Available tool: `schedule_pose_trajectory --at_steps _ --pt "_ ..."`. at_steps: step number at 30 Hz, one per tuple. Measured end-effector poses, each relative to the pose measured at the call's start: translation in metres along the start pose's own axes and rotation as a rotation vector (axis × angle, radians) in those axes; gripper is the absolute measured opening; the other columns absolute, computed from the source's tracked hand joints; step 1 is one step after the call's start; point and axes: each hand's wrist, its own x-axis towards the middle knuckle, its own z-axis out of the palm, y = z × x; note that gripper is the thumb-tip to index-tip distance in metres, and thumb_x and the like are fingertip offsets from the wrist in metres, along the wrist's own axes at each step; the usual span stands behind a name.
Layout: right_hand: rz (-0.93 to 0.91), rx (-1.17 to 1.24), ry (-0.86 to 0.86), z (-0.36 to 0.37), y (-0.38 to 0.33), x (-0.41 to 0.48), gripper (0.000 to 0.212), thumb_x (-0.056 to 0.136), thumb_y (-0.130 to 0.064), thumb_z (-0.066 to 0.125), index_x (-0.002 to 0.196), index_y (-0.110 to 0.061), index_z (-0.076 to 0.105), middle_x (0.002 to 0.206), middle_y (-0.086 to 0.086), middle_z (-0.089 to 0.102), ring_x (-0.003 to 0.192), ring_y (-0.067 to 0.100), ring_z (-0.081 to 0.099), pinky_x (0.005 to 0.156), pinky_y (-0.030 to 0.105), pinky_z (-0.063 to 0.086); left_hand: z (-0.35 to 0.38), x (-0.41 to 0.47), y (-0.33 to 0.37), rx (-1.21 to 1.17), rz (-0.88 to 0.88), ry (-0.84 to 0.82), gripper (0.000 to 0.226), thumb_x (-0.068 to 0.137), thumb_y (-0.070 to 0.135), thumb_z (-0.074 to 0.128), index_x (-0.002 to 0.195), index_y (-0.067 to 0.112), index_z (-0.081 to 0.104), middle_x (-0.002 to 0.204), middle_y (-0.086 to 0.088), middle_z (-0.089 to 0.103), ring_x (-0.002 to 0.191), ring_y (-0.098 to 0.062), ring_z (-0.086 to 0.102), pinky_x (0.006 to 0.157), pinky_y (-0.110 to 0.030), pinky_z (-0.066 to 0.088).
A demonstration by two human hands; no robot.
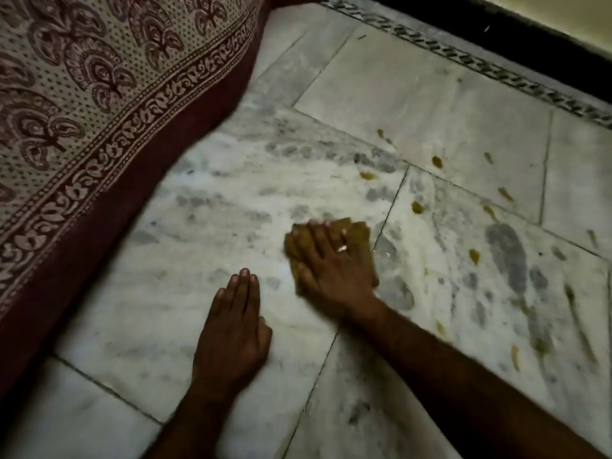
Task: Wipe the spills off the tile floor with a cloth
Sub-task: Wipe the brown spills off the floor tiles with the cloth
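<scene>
left hand (231,329) flat, right hand (334,263) pressing

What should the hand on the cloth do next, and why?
Probably slide the right hand and cloth right and slightly forward: the nearest yellow spot lies just beyond it, and other spots dot the tile floor on that side.

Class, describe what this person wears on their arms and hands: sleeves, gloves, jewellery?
The left forearm and right forearm are bare, no sleeve in view. No gloves. The right hand wears a shiny ring on one finger; the left hand shows none.
</scene>
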Motion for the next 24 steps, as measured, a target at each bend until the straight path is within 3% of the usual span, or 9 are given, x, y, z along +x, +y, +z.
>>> schedule_pose_trajectory --at_steps 3,7,9,12,15,19,24 --pt "-0.164 -0.013 0.054 0.014 -0.013 -0.057 0.06 0.105 -0.048 0.035 0.162 -0.029 0.03 0.169 0.008 0.031 0.157 0.029 0.027 0.129 0.05 0.011 0.0 -0.003 0.0 -0.006 0.012 0.01 0.066 0.092 0.026 0.035 0.152 -0.002 0.035 0.161 -0.02 0.033 0.148 -0.033 0.035 0.12 -0.047 0.029" --pt "-0.153 -0.046 0.038 0.021 0.042 -0.11 0.058 0.106 -0.049 0.032 0.161 -0.03 0.034 0.168 0.005 0.033 0.154 0.026 0.034 0.123 0.051 0.029 -0.001 -0.003 -0.002 0.0 0.01 0.013 0.067 0.092 0.026 0.035 0.153 -0.002 0.032 0.162 -0.02 0.031 0.149 -0.032 0.033 0.121 -0.047 0.025" --pt "-0.009 -0.048 0.016 0.017 0.073 -0.097 0.059 0.106 -0.048 0.029 0.162 -0.029 0.03 0.168 0.008 0.031 0.153 0.03 0.036 0.124 0.053 0.026 -0.001 -0.002 -0.001 0.004 0.007 0.009 0.068 0.091 0.027 0.035 0.154 -0.002 0.032 0.162 -0.02 0.032 0.149 -0.031 0.033 0.122 -0.046 0.023" --pt "0.189 -0.012 -0.015 0.006 0.085 -0.047 0.065 0.103 -0.052 0.019 0.165 -0.036 0.009 0.173 0.004 0.019 0.159 0.027 0.018 0.128 0.05 0.011 0.0 0.0 -0.002 0.013 0.017 0.006 0.068 0.092 0.027 0.035 0.154 -0.002 0.031 0.162 -0.02 0.031 0.15 -0.031 0.032 0.122 -0.047 0.023" --pt "0.22 0.02 -0.011 0.005 0.067 0.002 0.066 0.101 -0.056 0.008 0.164 -0.038 0.0 0.175 0.001 0.007 0.161 0.026 0.006 0.128 0.05 0.004 0.002 0.0 -0.003 0.022 0.021 -0.009 0.069 0.092 0.027 0.034 0.155 -0.001 0.029 0.163 -0.019 0.028 0.151 -0.03 0.029 0.123 -0.047 0.022" --pt "0.067 0.036 0.042 0.01 0.021 0.011 0.064 0.104 -0.052 0.021 0.165 -0.031 0.021 0.171 0.008 0.024 0.158 0.033 0.021 0.128 0.053 0.013 0.001 0.002 -0.004 0.025 0.028 -0.009 0.067 0.095 0.028 0.033 0.155 0.0 0.029 0.164 -0.019 0.028 0.152 -0.03 0.029 0.123 -0.047 0.022" --pt "-0.145 0.059 0.148 0.03 -0.015 -0.07 0.058 0.106 -0.047 0.037 0.16 -0.029 0.036 0.167 0.007 0.036 0.156 0.03 0.03 0.125 0.055 0.028 0.002 0.001 -0.006 0.029 0.011 -0.014 0.063 0.099 0.031 0.03 0.155 0.002 0.031 0.164 -0.017 0.028 0.151 -0.029 0.03 0.123 -0.047 0.023"
